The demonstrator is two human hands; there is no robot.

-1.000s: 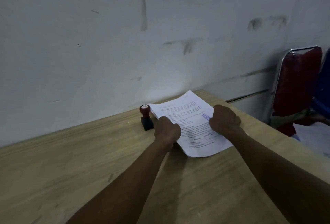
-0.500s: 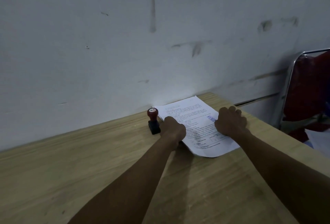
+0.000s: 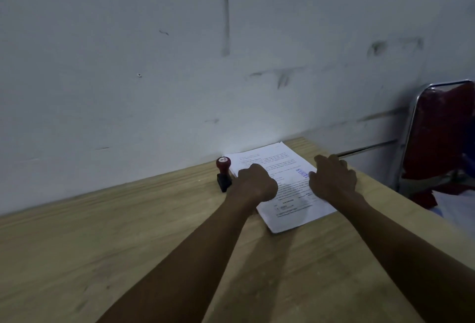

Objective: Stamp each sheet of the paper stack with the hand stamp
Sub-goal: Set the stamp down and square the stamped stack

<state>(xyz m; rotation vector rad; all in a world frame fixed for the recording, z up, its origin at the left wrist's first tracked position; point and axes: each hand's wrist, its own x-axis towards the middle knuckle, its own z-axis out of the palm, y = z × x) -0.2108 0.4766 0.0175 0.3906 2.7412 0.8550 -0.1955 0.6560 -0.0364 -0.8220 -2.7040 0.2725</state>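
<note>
Red-handled black-based hand stamp (image 3: 223, 174) upright at frame centre, just left of white printed paper stack (image 3: 282, 189). Left hand (image 3: 255, 185) nearer, curled knuckles on stack, gripping nothing visible. Right hand (image 3: 334, 178) flat, fingers spread, pressing sheet.

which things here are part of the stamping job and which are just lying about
Job: white printed paper stack; red-handled hand stamp with black base; left hand and right hand on the stack.

Lying about: red padded metal-framed chair; white papers beside the chair.

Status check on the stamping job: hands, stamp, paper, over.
Left hand fisted on paper stack; right hand flat on it. Hand stamp upright beside stack, untouched. Blue imprint on top sheet.
</note>
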